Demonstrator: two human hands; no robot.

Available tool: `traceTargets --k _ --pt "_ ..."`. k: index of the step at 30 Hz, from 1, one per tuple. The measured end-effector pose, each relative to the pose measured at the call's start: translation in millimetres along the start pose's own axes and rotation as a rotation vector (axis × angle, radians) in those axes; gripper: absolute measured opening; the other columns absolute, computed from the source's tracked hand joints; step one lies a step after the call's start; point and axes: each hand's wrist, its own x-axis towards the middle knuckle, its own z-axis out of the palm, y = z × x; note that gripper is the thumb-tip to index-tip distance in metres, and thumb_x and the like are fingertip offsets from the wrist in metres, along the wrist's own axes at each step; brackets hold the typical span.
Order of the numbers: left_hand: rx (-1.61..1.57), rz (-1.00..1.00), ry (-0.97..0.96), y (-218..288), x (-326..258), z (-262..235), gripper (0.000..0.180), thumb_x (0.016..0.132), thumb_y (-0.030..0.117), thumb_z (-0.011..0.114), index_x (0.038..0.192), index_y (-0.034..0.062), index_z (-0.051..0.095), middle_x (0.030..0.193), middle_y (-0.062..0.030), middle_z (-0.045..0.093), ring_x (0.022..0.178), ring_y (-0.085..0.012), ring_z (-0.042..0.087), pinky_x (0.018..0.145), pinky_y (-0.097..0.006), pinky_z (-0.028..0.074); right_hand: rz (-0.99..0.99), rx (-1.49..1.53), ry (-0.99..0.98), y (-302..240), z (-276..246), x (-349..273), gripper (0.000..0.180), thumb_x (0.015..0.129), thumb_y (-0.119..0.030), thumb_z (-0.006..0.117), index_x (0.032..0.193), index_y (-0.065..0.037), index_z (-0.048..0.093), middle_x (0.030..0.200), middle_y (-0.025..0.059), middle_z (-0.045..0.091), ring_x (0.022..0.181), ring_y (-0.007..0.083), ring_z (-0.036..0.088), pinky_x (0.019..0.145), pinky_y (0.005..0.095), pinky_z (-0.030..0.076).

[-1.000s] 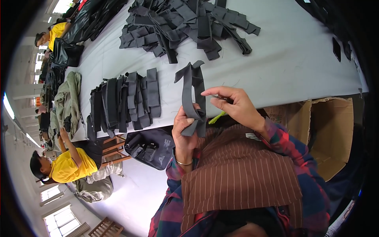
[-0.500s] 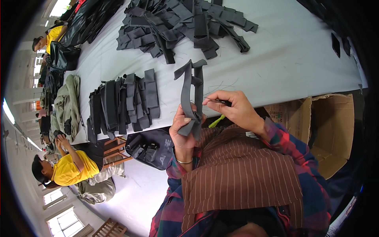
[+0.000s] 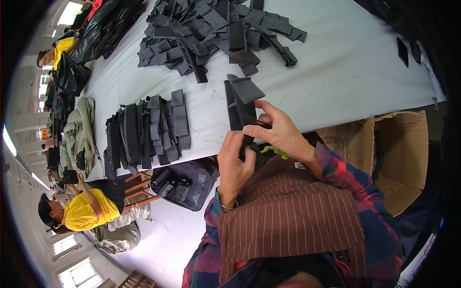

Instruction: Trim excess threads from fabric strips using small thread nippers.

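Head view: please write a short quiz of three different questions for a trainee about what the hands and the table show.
1. True or false: both hands grip one dark fabric strap.
2. Which hand is higher on the strap? A) left hand B) right hand
3. Fill in: the neat row of straps lies on the person's ____ side of the white table; the loose heap of straps lies farther away.

Key: 1 true; 2 B; 3 left.

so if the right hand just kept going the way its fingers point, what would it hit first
The right hand points left, its fingertips already pinching the dark fabric strip that the left hand grips lower down. So it would meet that strip first; beyond it lies the row of stacked strips on the white table, though depth is unclear.
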Motion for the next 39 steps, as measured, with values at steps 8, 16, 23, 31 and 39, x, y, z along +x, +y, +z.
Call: traceTargets --k 8,16,23,31,39 --pt "0.029 0.109 0.045 2 2 8 0.041 0.080 -0.005 0.059 0.120 -0.0007 0.050 0.112 -0.0126 0.052 0.092 -0.0229 0.055 0.077 -0.032 0.048 0.095 -0.075 -0.022 13 -19 2 0.051 0.082 -0.017 0.068 0.123 0.004 0.045 0.100 0.0081 0.059 0.092 0.0113 0.056 0.077 0.0248 0.048" --pt "-0.630 -0.317 -0.138 -15 19 -11 0.061 0.086 0.009 0.061 0.139 -0.0019 0.032 0.125 -0.0127 0.051 0.110 -0.0183 0.052 0.096 -0.031 0.041 0.098 0.012 -0.239 6 -16 -4 0.052 0.080 -0.017 0.066 0.123 0.006 0.049 0.101 0.0082 0.060 0.092 0.0120 0.055 0.083 0.0272 0.045" --pt "-0.804 -0.411 -0.073 -24 25 -6 0.035 0.082 0.005 0.066 0.111 0.0004 0.046 0.093 -0.0099 0.064 0.074 -0.0148 0.061 0.066 -0.025 0.048 0.180 -0.075 -0.253 8 -18 -2 0.049 0.081 -0.013 0.061 0.126 0.005 0.050 0.084 0.0027 0.062 0.076 0.0080 0.055 0.069 0.0233 0.045" --pt "-0.648 -0.371 0.059 -41 39 3 0.029 0.085 0.006 0.060 0.110 -0.0004 0.047 0.093 -0.0162 0.066 0.080 -0.0223 0.067 0.069 -0.028 0.052 -0.076 -0.635 0.077 12 -41 -8 0.034 0.081 -0.021 0.066 0.112 -0.009 0.061 0.072 0.0061 0.056 0.063 0.0176 0.054 0.063 0.0295 0.044" --pt "-0.568 -0.392 0.033 -60 40 25 0.033 0.084 0.000 0.058 0.114 -0.0031 0.045 0.103 -0.0147 0.063 0.095 -0.0187 0.062 0.087 -0.029 0.047 -0.397 -1.096 0.067 34 -57 -11 0.021 0.078 -0.017 0.066 0.098 -0.009 0.064 0.083 0.0053 0.062 0.074 0.0252 0.055 0.067 0.0347 0.041"
